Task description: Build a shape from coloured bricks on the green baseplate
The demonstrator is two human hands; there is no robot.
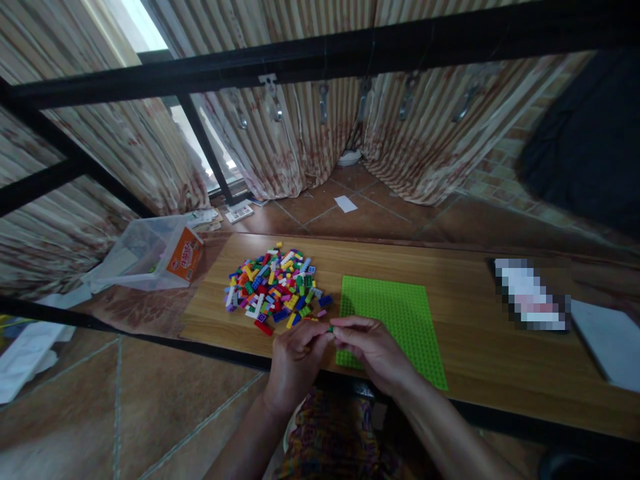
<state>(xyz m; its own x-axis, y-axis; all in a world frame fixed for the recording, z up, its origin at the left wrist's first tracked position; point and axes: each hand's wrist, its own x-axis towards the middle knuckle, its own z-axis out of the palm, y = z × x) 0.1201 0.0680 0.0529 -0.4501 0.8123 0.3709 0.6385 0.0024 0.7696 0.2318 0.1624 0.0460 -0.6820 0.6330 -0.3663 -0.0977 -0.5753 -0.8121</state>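
Observation:
Both hands meet over the front of the wooden board, fingertips close together. Between them shows a small dark green toy brick (pixel 331 329). My left hand (pixel 296 353) is closed in a pinch at the brick's left side. From the other side my right hand (pixel 367 343) pinches the same brick, its wrist above the green baseplate (pixel 400 313). That baseplate is square, studded and lies flat. A pile of mixed coloured bricks (pixel 275 283) spreads to the left of it, just beyond my left hand. The fingers cover most of the held brick.
The wooden table (pixel 470 360) holds a blurred-out flat object (pixel 531 295) and a pale grey slab (pixel 610 340) at right. A clear plastic bin (pixel 145 260) with an orange label stands left of the bricks. A black metal bar (pixel 320 50) with hooks crosses above.

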